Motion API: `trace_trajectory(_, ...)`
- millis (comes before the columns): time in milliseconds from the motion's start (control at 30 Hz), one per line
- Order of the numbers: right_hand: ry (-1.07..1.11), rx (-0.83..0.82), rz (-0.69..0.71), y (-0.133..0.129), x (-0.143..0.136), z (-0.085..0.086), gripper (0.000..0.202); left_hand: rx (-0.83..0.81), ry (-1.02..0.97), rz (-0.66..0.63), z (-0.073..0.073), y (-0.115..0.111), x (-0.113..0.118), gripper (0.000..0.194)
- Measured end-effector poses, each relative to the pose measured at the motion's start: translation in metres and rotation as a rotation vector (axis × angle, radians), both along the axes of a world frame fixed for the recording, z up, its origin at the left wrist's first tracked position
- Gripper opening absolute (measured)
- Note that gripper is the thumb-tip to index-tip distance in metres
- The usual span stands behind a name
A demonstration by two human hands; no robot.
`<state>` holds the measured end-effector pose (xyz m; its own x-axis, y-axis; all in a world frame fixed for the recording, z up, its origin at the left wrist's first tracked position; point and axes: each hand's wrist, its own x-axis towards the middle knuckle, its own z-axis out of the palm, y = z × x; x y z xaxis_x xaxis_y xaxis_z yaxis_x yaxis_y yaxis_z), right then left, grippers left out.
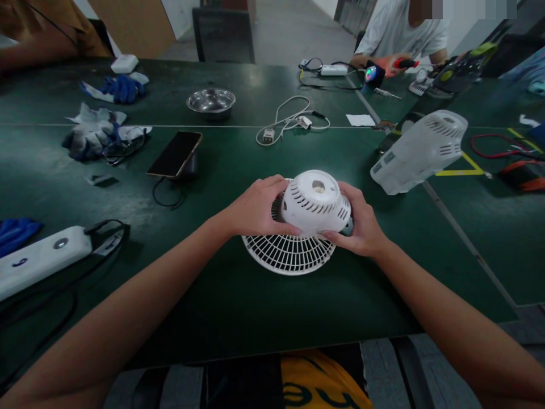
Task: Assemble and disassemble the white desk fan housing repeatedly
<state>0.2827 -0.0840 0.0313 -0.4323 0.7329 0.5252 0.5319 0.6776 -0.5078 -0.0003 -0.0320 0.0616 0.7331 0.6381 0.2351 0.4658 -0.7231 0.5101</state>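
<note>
Between my hands is a white fan motor housing (314, 199) with slotted vents and a round hole on top. My left hand (259, 210) is closed around its left side, thumb along the lower front edge. My right hand (361, 221) grips the right side, its thumb also at the front. Beneath the housing a round white fan grille (289, 258) lies on the green table; its far part is hidden by the housing and my hands. To the right lies a white vented plastic casing (421, 150).
On the left are a phone (175, 154), work gloves (96, 133) and a white power strip (46, 258) with cables. Farther back are a metal bowl (211, 102) and a white cable (293, 120). Across the table a person (400, 42) holds a red-handled tool.
</note>
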Motion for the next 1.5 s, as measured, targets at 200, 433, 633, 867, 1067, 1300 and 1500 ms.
trace_trajectory(200, 0.031, -0.117, -0.063, 0.0007, -0.006, -0.0037, 0.105, -0.039, -0.016, 0.032, -0.0086, 0.0028, 0.0027, 0.089)
trace_trajectory(433, 0.062, -0.148, -0.078, -0.0012, -0.009, -0.0031, 0.101, -0.069, -0.051, 0.044, -0.0075, 0.0001, 0.0033, 0.087)
trace_trajectory(633, 0.075, -0.143, -0.015, 0.0029, -0.0049, -0.0014, 0.097, -0.071, -0.032, 0.013, -0.0059, 0.0006, 0.0017, 0.081)
trace_trajectory(867, 0.066, -0.124, -0.063, 0.0013, -0.0076, -0.0029, 0.098, -0.063, -0.034, 0.032, -0.0087, 0.0011, 0.0029, 0.084)
trace_trajectory(1067, 0.066, -0.08, -0.069, -0.0015, -0.0088, -0.0028, 0.092, -0.051, -0.037, 0.048, -0.0094, -0.0001, 0.0039, 0.087)
trace_trajectory(1300, 0.028, -0.044, -0.062, -0.0028, -0.0083, -0.0048, 0.095, -0.009, -0.014, 0.036, -0.0073, -0.0011, 0.0024, 0.09)
trace_trajectory(1500, -0.024, -0.001, -0.045, -0.0035, -0.0011, -0.0101, 0.102, 0.035, -0.058, 0.12, -0.0094, 0.0027, -0.0054, 0.074)
